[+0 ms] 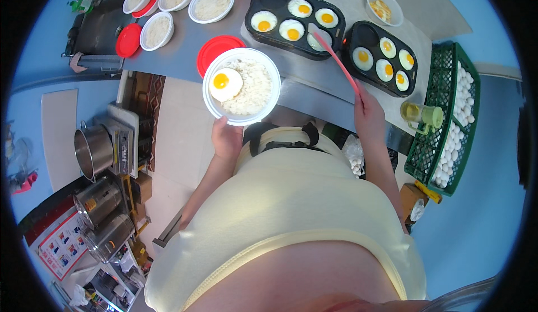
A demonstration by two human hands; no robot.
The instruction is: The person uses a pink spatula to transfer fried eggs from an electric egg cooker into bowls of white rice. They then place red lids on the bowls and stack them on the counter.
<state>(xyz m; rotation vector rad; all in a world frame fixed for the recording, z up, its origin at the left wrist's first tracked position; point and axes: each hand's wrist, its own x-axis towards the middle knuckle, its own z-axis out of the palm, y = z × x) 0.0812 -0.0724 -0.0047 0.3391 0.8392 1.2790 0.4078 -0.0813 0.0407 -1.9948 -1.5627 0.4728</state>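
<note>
My left hand (227,138) grips the near rim of a round white bowl (273,95) of cooked rice (251,89). A fried egg (226,84) with a whole yolk lies on the left part of that rice. In my right hand (370,111) is a spatula with a red handle (342,69). Its pale blade touches or hovers over an egg (320,41) in the front right well of the larger black egg pan (271,38); no yolk shows there. Several fried eggs sit in the other wells, and the back left well (271,0) holds none.
To the right, a second egg pan (349,55) holds several eggs. Beyond it stand an oil bottle (421,114) and a green crate (470,144) of white eggs. A tub (397,9) contains egg pieces. Rice bowls (157,31) and red lids (218,49) line the counter's left.
</note>
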